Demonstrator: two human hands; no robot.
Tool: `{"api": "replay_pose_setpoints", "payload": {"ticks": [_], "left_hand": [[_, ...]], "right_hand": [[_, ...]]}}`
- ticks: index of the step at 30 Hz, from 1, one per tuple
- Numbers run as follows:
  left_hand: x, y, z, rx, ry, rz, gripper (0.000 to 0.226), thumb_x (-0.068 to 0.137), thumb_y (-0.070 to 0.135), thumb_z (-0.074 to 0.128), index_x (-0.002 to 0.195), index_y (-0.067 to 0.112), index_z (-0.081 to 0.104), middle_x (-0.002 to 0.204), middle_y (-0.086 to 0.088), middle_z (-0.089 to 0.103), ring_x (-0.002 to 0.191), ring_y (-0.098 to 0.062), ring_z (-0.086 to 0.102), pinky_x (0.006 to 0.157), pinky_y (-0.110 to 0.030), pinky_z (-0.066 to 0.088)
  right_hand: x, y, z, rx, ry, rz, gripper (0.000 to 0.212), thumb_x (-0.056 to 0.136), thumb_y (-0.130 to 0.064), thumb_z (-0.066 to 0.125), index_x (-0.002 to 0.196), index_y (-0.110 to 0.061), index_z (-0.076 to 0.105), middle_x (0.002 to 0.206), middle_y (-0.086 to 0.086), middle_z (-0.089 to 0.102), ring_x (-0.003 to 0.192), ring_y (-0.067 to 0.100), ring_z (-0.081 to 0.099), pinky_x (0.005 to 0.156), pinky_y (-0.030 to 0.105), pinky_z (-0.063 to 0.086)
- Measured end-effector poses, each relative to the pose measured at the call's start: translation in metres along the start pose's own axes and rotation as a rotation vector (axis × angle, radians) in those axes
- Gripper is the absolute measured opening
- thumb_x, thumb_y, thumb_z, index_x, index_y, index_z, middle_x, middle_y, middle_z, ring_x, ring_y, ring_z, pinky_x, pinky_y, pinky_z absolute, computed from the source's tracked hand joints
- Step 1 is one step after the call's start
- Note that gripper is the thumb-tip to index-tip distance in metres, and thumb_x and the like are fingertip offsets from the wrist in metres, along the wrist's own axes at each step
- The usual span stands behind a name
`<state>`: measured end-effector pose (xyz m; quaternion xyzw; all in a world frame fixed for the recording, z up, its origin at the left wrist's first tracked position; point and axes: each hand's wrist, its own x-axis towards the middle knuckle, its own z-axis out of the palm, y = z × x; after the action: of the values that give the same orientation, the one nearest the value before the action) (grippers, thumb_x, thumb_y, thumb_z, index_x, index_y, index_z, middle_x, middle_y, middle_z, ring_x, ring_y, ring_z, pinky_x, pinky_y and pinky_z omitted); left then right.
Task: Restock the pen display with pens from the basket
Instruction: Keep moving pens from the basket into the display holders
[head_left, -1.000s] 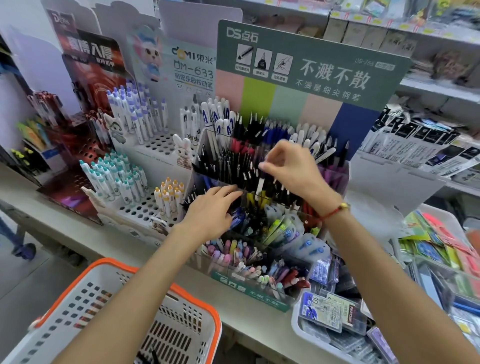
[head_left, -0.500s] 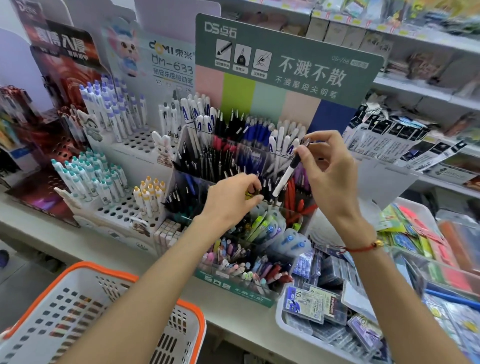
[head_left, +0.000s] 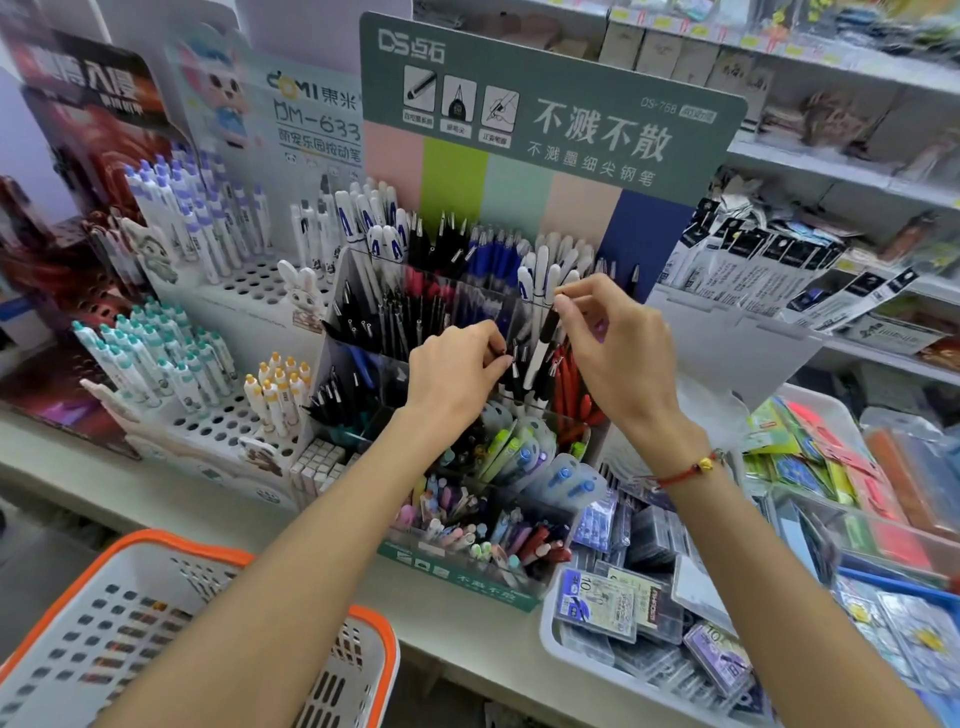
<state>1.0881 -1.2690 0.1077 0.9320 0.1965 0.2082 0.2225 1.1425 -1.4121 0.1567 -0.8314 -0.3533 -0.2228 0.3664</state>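
While the right hand (head_left: 613, 348) is pinching the top of a black-and-white pen (head_left: 540, 345) between thumb and fingertips, the pen is hanging nearly upright, tilted a little, with its lower end down among other pens in a clear compartment of the display (head_left: 467, 332). Red pens (head_left: 569, 384) are standing just to the right of it in the same tier. The left hand (head_left: 457, 374) is reaching in beside it with curled fingers, its fingertips (head_left: 498, 353) touching the tops of the black pens there; whether it is actually gripping one, I cannot tell. A red bracelet (head_left: 685, 470) is sitting on the right wrist.

The display is rising in clear tiers under a green sign (head_left: 550, 114), with black, blue and white pens at the back and pastel ones in the front row. To its left, a white rack (head_left: 218, 415) with round holes is holding teal-capped and yellow-capped pens. To the right, a white tray (head_left: 556, 639) is holding small clear refill boxes. The basket (head_left: 156, 623), white with an orange rim, is sitting at the lower left, below the counter (head_left: 104, 483) edge and under the left forearm; its contents are mostly hidden.
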Motion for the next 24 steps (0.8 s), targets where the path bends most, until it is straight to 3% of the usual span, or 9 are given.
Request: {"api": "replay_pose_setpoints", "payload": {"ticks": [3,6,11,15,19,24], "left_hand": [[-0.004,-0.002,0.000,-0.039,-0.002,-0.016,0.019,0.095,0.041,0.058,0.107,0.028,0.066,0.096,0.009,0.072,0.089,-0.015,0.067,0.069,-0.028,0.045],[-0.006,0.000,-0.002,-0.082,0.037,-0.018,0.020,0.096,0.042,0.056,0.107,0.027,0.065,0.096,0.009,0.072,0.086,-0.014,0.068,0.070,-0.029,0.048],[-0.005,0.007,-0.013,-0.097,0.092,0.003,0.020,0.096,0.041,0.056,0.109,0.028,0.066,0.095,0.009,0.071,0.085,-0.014,0.067,0.067,-0.027,0.045],[-0.009,0.003,-0.011,-0.086,0.040,0.016,0.019,0.098,0.039,0.054,0.110,0.029,0.065,0.098,0.010,0.071,0.088,-0.014,0.066,0.070,-0.030,0.048],[-0.015,-0.003,-0.006,-0.096,0.036,0.006,0.017,0.098,0.040,0.053,0.107,0.030,0.063,0.098,0.014,0.068,0.085,-0.010,0.064,0.065,-0.027,0.041],[-0.015,-0.007,-0.010,-0.105,0.011,0.029,0.017,0.097,0.039,0.056,0.105,0.028,0.066,0.101,0.013,0.070,0.085,-0.010,0.066,0.072,-0.030,0.049]], "right_hand": [[0.013,0.000,-0.004,-0.099,-0.168,0.062,0.017,0.096,-0.031,0.058,0.102,-0.020,0.069,0.082,-0.010,0.065,0.079,0.013,0.063,0.073,0.040,0.056],[0.024,-0.006,-0.010,-0.188,-0.364,0.070,0.021,0.097,-0.032,0.056,0.107,-0.020,0.070,0.093,-0.003,0.069,0.091,0.018,0.063,0.082,0.041,0.054],[0.035,-0.009,-0.010,-0.241,-0.431,0.078,0.022,0.097,-0.030,0.057,0.108,-0.018,0.072,0.104,0.001,0.072,0.100,0.023,0.064,0.086,0.042,0.054],[0.037,-0.005,-0.015,-0.093,-0.240,0.078,0.018,0.097,-0.025,0.056,0.105,-0.014,0.068,0.098,0.007,0.071,0.095,0.029,0.064,0.084,0.049,0.053],[0.027,-0.005,-0.018,-0.058,-0.190,0.015,0.017,0.097,-0.021,0.057,0.105,-0.011,0.069,0.097,0.006,0.073,0.091,0.024,0.067,0.082,0.047,0.054],[0.011,0.001,-0.018,0.015,-0.002,-0.011,0.016,0.096,-0.021,0.059,0.104,-0.011,0.069,0.090,0.002,0.072,0.082,0.019,0.066,0.073,0.046,0.054]]}}
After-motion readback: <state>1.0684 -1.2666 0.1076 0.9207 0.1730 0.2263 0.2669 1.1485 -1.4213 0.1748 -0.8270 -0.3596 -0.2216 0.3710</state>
